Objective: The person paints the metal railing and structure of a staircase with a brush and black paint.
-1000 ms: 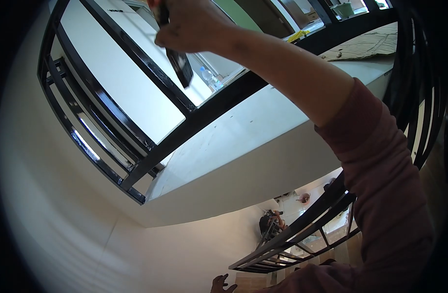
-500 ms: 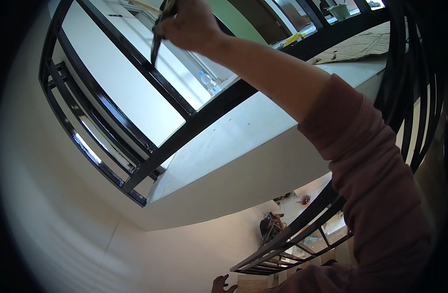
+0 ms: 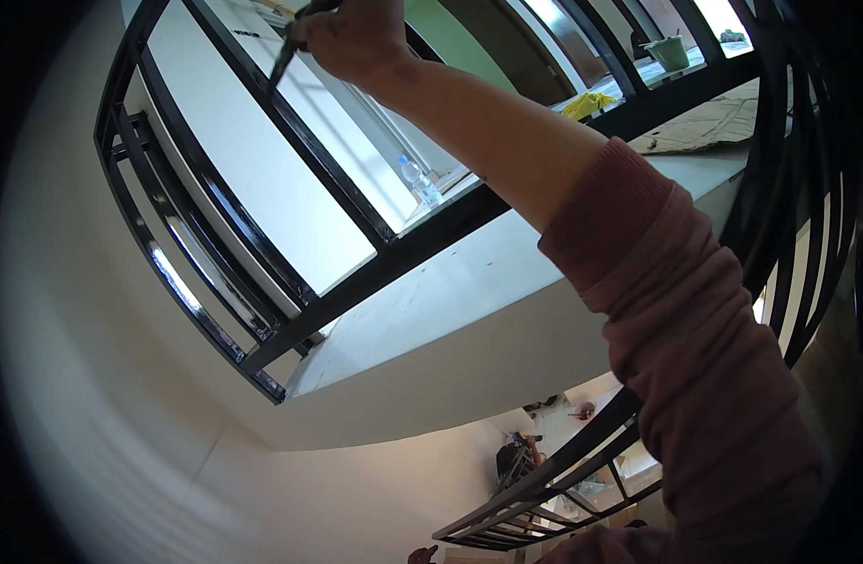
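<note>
White walls and a pale landing slab fill most of the frame, crossed by a black metal railing (image 3: 262, 141) that runs from the upper left down to the lower centre. At the top centre the right hand (image 3: 352, 38) is clenched around a thin dark brush (image 3: 286, 56), whose tip points down-left and lies just against a diagonal bar of the railing. The pink sleeve (image 3: 695, 329) stretches far out from the lower right. A water bottle (image 3: 419, 180) stands behind the bars near the middle, and a green bucket (image 3: 671, 49) sits at the upper right. The left hand (image 3: 420, 555) barely shows at the bottom edge; I cannot tell its grip. With a stairwell opening below, a loosened grip would likely let the brush drop, and the long reach could smear the white wall.
</note>
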The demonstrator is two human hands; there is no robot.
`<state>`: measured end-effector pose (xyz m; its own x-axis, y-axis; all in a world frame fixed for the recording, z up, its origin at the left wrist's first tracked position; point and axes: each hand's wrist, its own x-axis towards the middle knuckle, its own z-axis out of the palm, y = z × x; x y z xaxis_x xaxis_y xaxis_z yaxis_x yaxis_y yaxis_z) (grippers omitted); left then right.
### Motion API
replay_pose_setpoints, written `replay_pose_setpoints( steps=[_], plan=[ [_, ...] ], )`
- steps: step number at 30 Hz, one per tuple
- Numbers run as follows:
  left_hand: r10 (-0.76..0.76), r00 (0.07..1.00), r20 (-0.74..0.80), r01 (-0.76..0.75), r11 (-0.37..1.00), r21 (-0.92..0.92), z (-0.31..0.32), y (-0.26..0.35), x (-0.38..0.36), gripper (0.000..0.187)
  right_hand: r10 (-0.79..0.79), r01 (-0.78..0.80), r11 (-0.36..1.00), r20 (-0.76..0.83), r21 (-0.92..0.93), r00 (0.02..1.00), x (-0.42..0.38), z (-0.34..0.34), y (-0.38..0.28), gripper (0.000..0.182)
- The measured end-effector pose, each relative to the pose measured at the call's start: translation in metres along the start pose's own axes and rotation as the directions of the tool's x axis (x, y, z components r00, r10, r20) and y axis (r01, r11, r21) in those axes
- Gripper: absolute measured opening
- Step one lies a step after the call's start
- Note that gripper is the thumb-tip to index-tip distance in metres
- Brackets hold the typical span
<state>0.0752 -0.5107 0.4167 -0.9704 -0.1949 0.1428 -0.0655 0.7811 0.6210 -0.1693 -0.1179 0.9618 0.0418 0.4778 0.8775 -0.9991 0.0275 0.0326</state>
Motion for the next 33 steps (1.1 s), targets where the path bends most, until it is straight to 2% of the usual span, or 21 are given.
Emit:
replay_pose_setpoints(
  steps=[2,6,7,9,10,12,13,14,16,17,18,19,20,22,25,28,29,32,33],
  plan=[
    [-0.02,1.0,0.014,0.021,0.999,-0.025,0.005,0.005,-0.003,0.059,-0.228,0.239,0.969,-0.148,0.068,0.962,-0.002,0.004,0.005,0.024],
    [0.124,0.992,-0.023,-0.124,0.992,-0.016,0.015,-0.013,0.001,0.061,-0.06,0.058,0.998,-0.076,-0.038,0.995,-0.027,-0.002,0.02,0.036],
    [0.076,0.997,-0.007,-0.076,0.996,-0.046,0.013,-0.013,0.003,0.06,0.036,-0.03,0.993,0.05,-0.117,0.998,-0.032,-0.012,0.023,0.04],
    [-0.02,0.999,0.031,0.023,0.994,-0.111,0.007,-0.002,0.006,0.06,0.064,0.01,0.943,0.212,-0.332,0.975,-0.047,-0.033,0.02,0.037],
    [0.039,0.999,0.025,-0.037,0.996,-0.078,0.007,-0.006,0.01,0.06,0.103,0.034,0.913,0.311,-0.406,0.945,-0.052,-0.043,0.019,0.036],
    [0.151,0.988,0.023,-0.15,0.989,-0.01,0.004,-0.021,0.019,0.059,0.14,0.069,0.868,0.376,-0.491,0.916,-0.06,-0.062,0.012,0.035],
    [0.189,0.982,0.012,-0.189,0.982,0.016,0.003,-0.028,0.024,0.056,0.186,-0.034,0.914,0.343,-0.405,0.921,-0.062,-0.069,0.006,0.036],
    [0.179,0.984,0.019,-0.179,0.983,0.044,0.003,-0.027,0.026,0.055,0.261,-0.115,0.905,0.32,-0.41,0.911,-0.063,-0.072,0.003,0.036],
    [0.164,0.986,0.036,-0.167,0.98,0.111,0.0,-0.021,0.036,0.053,0.321,-0.169,0.897,0.339,-0.408,0.885,-0.064,-0.069,0.006,0.036],
    [0.02,0.995,0.096,-0.019,1.0,-0.008,-0.007,0.011,0.037,0.05,0.339,-0.182,0.898,0.368,-0.4,0.866,-0.067,-0.064,0.014,0.036],
    [0.083,0.992,0.099,-0.088,0.995,0.04,-0.006,0.01,0.041,0.05,0.358,-0.197,0.899,0.395,-0.392,0.846,-0.068,-0.057,0.021,0.035],
    [0.146,0.984,0.106,-0.155,0.984,0.086,-0.004,0.007,0.047,0.05,0.374,-0.21,0.9,0.43,-0.382,0.822,-0.07,-0.052,0.014,0.035],
    [0.207,0.971,0.115,-0.222,0.966,0.132,-0.004,0.004,0.052,0.051,0.28,-0.172,0.944,0.408,-0.283,0.869,-0.071,-0.049,0.018,0.034],
    [0.183,0.977,0.113,-0.189,0.981,0.051,-0.005,0.007,0.053,0.051,0.288,-0.208,0.94,0.306,-0.269,0.907,-0.062,-0.051,0.014,0.034],
    [0.207,0.972,0.11,-0.21,0.977,0.018,0.002,-0.01,0.056,0.052,0.279,-0.113,0.909,0.385,-0.401,0.879,-0.065,-0.056,0.019,0.035],
    [0.288,0.953,0.091,-0.293,0.955,0.052,0.003,-0.027,0.06,0.053,0.256,-0.273,0.962,0.324,0.007,0.911,-0.078,-0.05,0.026,0.036],
    [0.316,0.945,0.078,-0.321,0.945,0.061,0.004,-0.029,0.061,0.053,0.275,-0.296,0.955,0.289,0.03,0.917,-0.074,-0.051,0.018,0.034],
    [0.239,0.969,0.067,-0.239,0.971,-0.004,0.006,-0.031,0.06,0.054,0.232,-0.125,0.947,0.362,-0.295,0.903,-0.069,-0.059,0.006,0.031],
    [0.215,0.973,0.086,-0.215,0.977,-0.01,0.006,-0.031,0.059,0.054,0.329,-0.222,0.925,0.36,-0.307,0.873,-0.071,-0.056,0.004,0.031]
  ],
)
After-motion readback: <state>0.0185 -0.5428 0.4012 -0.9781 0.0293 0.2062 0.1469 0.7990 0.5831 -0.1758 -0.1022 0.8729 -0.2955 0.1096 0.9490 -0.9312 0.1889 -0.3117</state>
